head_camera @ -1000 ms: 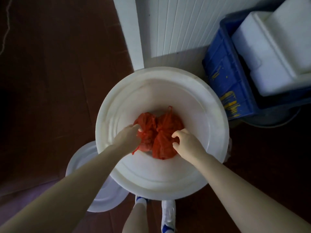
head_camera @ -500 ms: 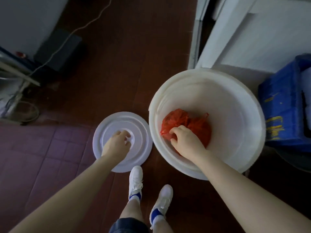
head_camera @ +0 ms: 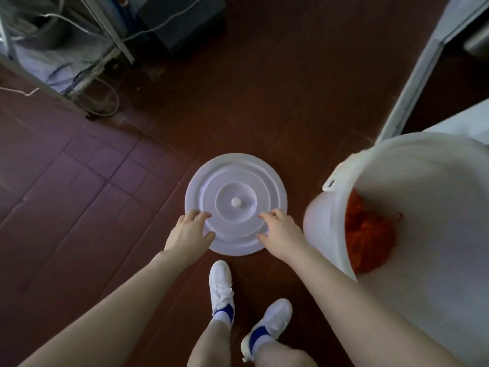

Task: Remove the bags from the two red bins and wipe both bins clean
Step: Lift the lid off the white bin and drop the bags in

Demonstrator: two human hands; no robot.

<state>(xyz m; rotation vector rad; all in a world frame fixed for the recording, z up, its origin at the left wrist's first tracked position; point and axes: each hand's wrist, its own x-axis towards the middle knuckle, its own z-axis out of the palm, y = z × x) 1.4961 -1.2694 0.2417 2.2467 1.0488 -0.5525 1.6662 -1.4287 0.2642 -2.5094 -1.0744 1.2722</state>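
Observation:
A round white lid [head_camera: 236, 189] with a small centre knob lies flat on the brown floor in front of me. My left hand [head_camera: 189, 233] is at its near left edge and my right hand [head_camera: 281, 233] at its near right edge, fingers spread loosely over the rim; neither grips anything. To the right stands a big white bucket [head_camera: 321, 229], and red mesh bags [head_camera: 367, 239] lie bunched inside it. No red bin is in view.
My two feet in white shoes [head_camera: 221, 290] stand just behind the lid. A metal rack with cables and bags [head_camera: 66, 49] fills the far left. A white door frame [head_camera: 423, 67] rises at the far right, beyond the bucket.
Both hands have left the red bags in the bucket and moved left to the lid, the left first, then the right. My view has swung left, so the bucket now sits at the right edge.

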